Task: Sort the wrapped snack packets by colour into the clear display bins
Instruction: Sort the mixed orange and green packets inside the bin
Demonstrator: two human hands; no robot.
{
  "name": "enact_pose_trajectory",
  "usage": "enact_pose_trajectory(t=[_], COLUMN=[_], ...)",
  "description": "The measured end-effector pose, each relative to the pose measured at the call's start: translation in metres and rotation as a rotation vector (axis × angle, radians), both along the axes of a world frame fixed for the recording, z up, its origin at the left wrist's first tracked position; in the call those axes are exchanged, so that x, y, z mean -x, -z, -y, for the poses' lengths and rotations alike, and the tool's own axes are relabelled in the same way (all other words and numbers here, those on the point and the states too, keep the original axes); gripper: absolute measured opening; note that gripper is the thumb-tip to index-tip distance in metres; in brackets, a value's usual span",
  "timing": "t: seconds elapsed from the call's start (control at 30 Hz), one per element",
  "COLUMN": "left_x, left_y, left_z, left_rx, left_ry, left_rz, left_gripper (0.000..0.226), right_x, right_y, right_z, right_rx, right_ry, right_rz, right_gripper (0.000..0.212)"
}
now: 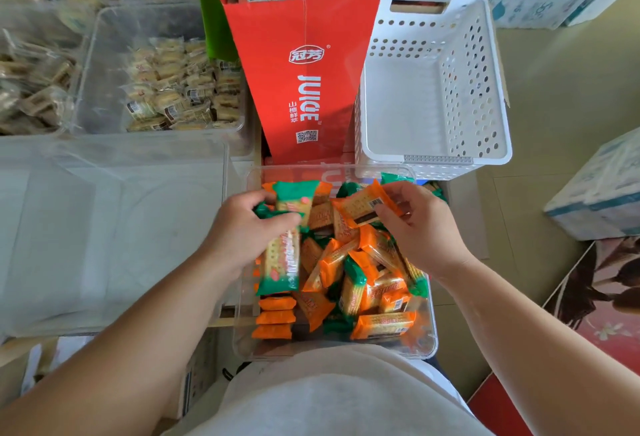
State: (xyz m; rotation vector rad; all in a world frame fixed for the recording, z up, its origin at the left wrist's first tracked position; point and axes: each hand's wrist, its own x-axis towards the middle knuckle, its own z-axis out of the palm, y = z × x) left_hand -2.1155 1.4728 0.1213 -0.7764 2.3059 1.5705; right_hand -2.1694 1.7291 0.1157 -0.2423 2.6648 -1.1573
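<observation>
A clear bin [427, 345] in front of me holds a mixed heap of orange and green wrapped packets [360, 283]. My left hand [239, 231] grips a bunch of green packets [282, 262] over the bin's left side. Over the far right part of the bin, my right hand [419, 224] pinches one orange packet [363, 205] by its edge. A large clear bin [114, 235] with nothing in it stands to the left.
A white perforated basket [433, 89] stands behind the bin at right, with a red juice carton [304, 82] beside it. Clear bins of beige wrapped biscuits [173, 86] fill the far left. Boxes [599, 193] sit on the floor at right.
</observation>
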Motion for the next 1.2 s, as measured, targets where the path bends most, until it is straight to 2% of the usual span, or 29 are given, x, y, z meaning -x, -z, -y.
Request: enact_pose_trajectory(t=[0.17, 0.4, 0.5, 0.67, 0.83, 1.2], left_x=[-0.015, -0.020, -0.026, -0.028, -0.024, -0.021], left_y=[-0.004, 0.010, 0.013, 0.017, 0.015, 0.012], left_z=[0.029, 0.032, 0.032, 0.035, 0.039, 0.041], left_rx=[-0.055, -0.041, -0.038, -0.039, -0.018, -0.058], left_ry=[-0.268, -0.318, -0.299, -0.268, -0.234, -0.233], left_rz=[-0.063, -0.091, -0.093, -0.072, -0.044, -0.056], left_gripper=[0.016, 0.018, 0.023, 0.030, 0.025, 0.018], right_x=[0.019, 0.040, 0.036, 0.029, 0.032, 0.036], right_y=[0.005, 0.050, 0.056, 0.067, 0.074, 0.072], right_z=[0.047, 0.103, 0.110, 0.100, 0.107, 0.113], right_rx=[-0.086, -0.570, -0.716, -0.777, -0.937, -1.003], right_ry=[-0.119, -0.384, -0.474, -0.584, -0.661, -0.678], right_rz=[-0.046, 0.071, 0.091, -0.067, 0.032, 0.155], right_gripper=[0.024, 0.016, 0.017, 0.027, 0.030, 0.041])
